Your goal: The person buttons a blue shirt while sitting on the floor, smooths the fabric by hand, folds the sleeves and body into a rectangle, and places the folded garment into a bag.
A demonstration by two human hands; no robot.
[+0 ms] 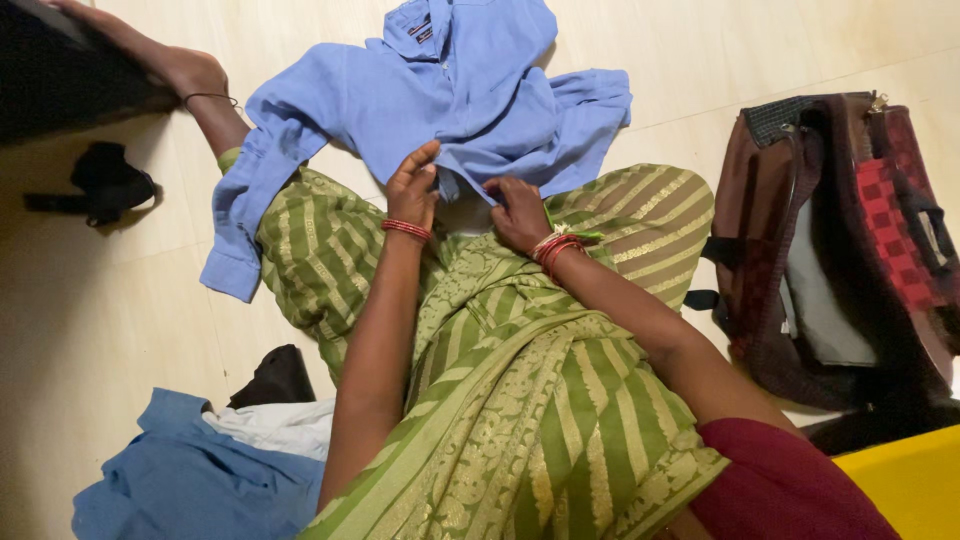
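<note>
A light blue collared shirt [420, 95] lies crumpled across my lap and the floor, one sleeve hanging down to the left. My left hand [413, 188] pinches the shirt's lower edge, with red bangles on the wrist. Beside it, my right hand [518, 212] grips the same edge, also with red bangles. I sit on the floor in a green and gold striped garment [520, 380].
An open maroon checked backpack [840, 240] stands at the right. A pile of blue, white and dark clothes [210, 450] lies at lower left. A small black item [105, 182] rests at the left. My foot [185, 75] reaches the top left. A yellow surface [915, 480] shows at lower right.
</note>
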